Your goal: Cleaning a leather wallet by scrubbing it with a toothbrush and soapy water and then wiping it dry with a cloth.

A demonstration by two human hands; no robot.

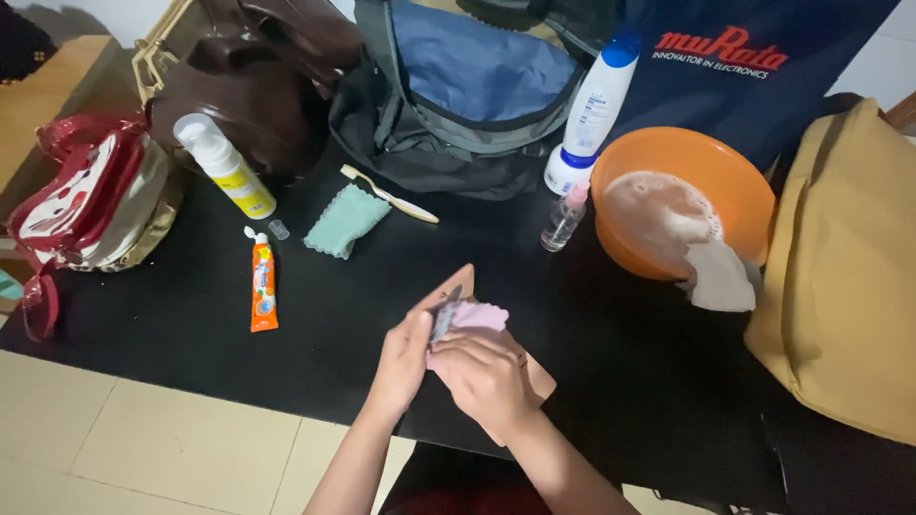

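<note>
Gripping a flat tan leather-like pouch point(534, 377) at the near edge of the black desk point(172, 334), our left hand point(401, 362) is curled closed round its side while our right hand point(487, 381) is closed on a soft pink cloth point(477, 317), pressing it onto the pouch. Left of us lie an orange squeeze tube point(263, 286) with a white cap, a yellow-labelled white pump bottle point(224, 167), a fuzzy teal cloth point(346, 219) and a cream toothbrush point(391, 195). To the right, a tall white bottle point(592, 110) with a blue cap leans beside a small clear bottle point(563, 219) and a glossy orange plastic bowl point(735, 181) of foamy water, a grey rag point(720, 277) draped over its rim.
</note>
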